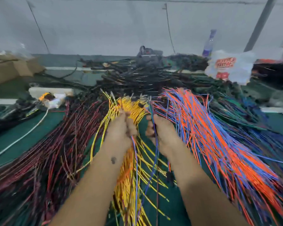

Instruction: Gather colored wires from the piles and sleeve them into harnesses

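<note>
Piles of colored wires fan out over the green table [23, 136]: dark red wires [44, 152] on the left, yellow wires [129, 185] in the middle, orange and blue wires [219, 136] on the right. My left hand [121, 128] sits over the yellow pile and grips a few wires, a blue one among them, that trail down toward me. My right hand [158, 128] holds a thin bunch of dark and blue wires beside the orange and blue pile. The frame is blurred, so the exact finger positions are unclear.
A heap of black sleeved harnesses [137, 79] lies behind the piles. Cardboard boxes [11, 69] stand at the back left, a plastic bottle [208, 43] and a white bag [229, 67] at the back right. A white cable [23, 136] crosses the left side.
</note>
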A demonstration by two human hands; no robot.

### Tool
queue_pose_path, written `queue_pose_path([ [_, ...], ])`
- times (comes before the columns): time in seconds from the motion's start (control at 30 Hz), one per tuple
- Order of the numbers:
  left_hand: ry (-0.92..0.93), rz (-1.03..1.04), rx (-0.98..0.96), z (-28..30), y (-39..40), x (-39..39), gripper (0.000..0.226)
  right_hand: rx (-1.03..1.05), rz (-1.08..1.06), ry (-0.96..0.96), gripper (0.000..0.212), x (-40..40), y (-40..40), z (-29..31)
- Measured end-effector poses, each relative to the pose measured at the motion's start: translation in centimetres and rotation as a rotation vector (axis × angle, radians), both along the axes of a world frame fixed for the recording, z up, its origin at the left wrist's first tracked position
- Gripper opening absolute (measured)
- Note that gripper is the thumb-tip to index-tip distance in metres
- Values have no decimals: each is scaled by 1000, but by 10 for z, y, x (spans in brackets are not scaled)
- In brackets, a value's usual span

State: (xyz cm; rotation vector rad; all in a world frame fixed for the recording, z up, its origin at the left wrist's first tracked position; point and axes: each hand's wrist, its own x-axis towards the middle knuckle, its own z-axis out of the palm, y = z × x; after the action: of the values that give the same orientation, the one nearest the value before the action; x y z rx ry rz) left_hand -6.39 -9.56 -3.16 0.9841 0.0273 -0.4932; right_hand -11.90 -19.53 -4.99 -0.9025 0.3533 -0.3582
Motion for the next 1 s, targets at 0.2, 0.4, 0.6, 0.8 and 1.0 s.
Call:
queue_pose_path([
  [0.2,-225,-30,137,-7,-13,-15,33,-707,-249,63,26,-3,13,-8],
  [0.4,-326,-50,135,-7,-11,-23,33,-878,-376,24,22,-9,14,1],
  [0.6,-241,-123,82,1,-6,-27,29,-1177,-352,65,21,-13,11,-2],
  [0.8,-187,-143,36,6,-1,-29,29,-1334,-334,66,28,-18,18,4],
  [1.0,-196,-118,132,6,-4,-31,26,-1309,-302,79,23,-19,22,2],
])
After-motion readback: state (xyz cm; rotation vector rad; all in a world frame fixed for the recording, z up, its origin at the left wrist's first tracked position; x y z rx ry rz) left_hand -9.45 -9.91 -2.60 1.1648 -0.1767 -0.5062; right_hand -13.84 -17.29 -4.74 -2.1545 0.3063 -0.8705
